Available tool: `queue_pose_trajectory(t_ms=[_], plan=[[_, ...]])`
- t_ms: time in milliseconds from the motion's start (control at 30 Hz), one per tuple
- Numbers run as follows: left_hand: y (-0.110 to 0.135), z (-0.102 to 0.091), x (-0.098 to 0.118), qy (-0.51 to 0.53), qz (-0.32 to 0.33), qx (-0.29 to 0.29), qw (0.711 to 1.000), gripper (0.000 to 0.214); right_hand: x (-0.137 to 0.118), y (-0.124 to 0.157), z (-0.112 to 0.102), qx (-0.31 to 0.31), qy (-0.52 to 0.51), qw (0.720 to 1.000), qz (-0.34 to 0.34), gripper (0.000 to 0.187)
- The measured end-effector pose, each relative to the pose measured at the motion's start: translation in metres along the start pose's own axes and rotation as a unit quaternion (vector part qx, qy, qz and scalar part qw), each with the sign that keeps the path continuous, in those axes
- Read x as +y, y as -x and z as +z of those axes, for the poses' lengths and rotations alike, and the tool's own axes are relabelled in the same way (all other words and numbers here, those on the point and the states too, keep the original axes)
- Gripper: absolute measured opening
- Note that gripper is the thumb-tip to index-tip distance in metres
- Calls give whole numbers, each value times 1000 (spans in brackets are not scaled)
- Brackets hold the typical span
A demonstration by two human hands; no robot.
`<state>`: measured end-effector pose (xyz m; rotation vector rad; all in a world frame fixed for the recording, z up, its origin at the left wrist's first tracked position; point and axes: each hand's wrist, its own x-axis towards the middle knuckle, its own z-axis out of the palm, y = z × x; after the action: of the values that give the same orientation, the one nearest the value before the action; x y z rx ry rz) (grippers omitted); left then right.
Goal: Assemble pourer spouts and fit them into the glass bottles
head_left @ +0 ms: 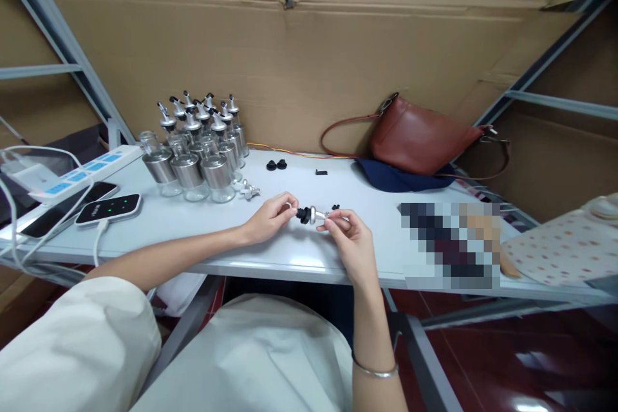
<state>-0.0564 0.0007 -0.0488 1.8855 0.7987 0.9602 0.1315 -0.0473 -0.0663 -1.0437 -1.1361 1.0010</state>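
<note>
A metal bottle pourer (316, 214) with a ribbed black stopper lies level between my hands, just above the table. The fingertips of my left hand (270, 217) pinch its stopper end. At the opposite end, the thumb and fingers of my right hand (356, 244) grip the slim metal spout. A tiny black piece (336, 207) lies just beyond my right fingers. Left of my left hand are loose silvery pourer parts (250, 190). Glass bottles with steel sleeves (218, 172) stand grouped at the left; several carry pourers, while the front ones have bare necks.
Two black rubber stoppers (277, 165) and a small black strip (321, 172) lie toward the back. A brown handbag (425, 135) rests on a navy cloth item (386, 177). Phones (109, 208), cables and a power strip (91, 170) occupy the left; a blurred patch covers part of the right.
</note>
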Motion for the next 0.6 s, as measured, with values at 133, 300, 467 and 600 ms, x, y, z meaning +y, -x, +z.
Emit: queue_pose_trajectory(t_ms=[133, 300, 467, 600], plan=[[0, 0, -4, 17, -2, 0, 1000, 29, 0, 1, 0, -33, 23, 999, 22, 37], [0, 2, -1, 122, -10, -1, 992, 34, 0, 1, 2, -79, 37, 995, 44, 40], [0, 4, 2, 166, -15, -9, 986, 36, 2, 2, 1, -95, 56, 993, 30, 35], [-1, 1, -1, 170, -29, -24, 985, 37, 4, 2, 0, -92, 82, 992, 21, 33]])
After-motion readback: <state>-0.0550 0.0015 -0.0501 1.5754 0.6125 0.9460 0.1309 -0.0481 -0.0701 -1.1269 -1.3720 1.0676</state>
